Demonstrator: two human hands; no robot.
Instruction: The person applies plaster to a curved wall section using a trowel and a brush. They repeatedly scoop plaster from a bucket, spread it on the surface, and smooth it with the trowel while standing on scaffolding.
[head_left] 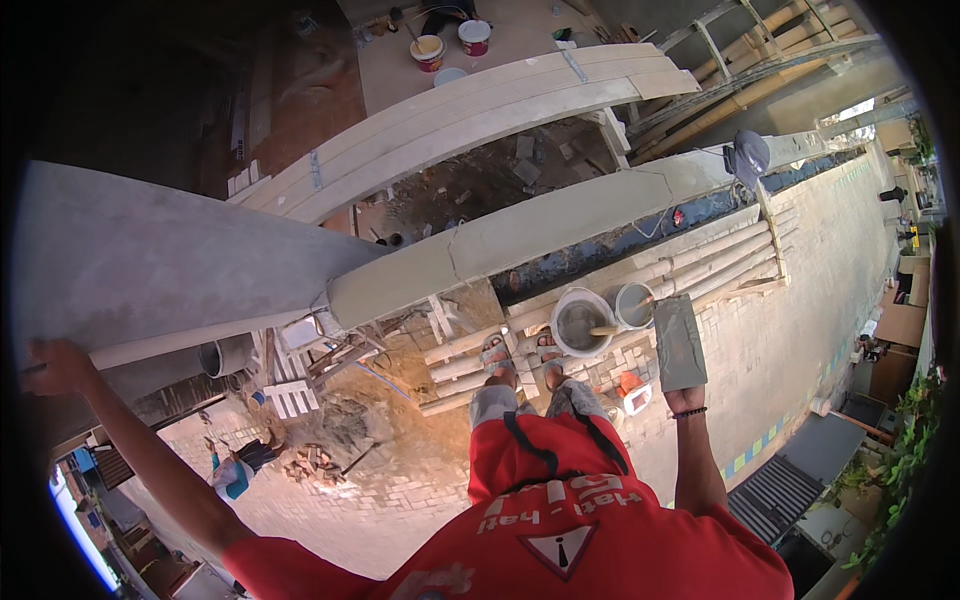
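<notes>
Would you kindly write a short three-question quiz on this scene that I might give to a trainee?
1. What is the right hand holding?
2. True or false: the two buckets nearest the person's feet stand to the left of them.
3. Fill in the missing word: a dark bracelet is worn on the right ____.

Key:
1. A flat grey board.
2. False; the two buckets stand to the right of the feet.
3. Wrist.
</notes>
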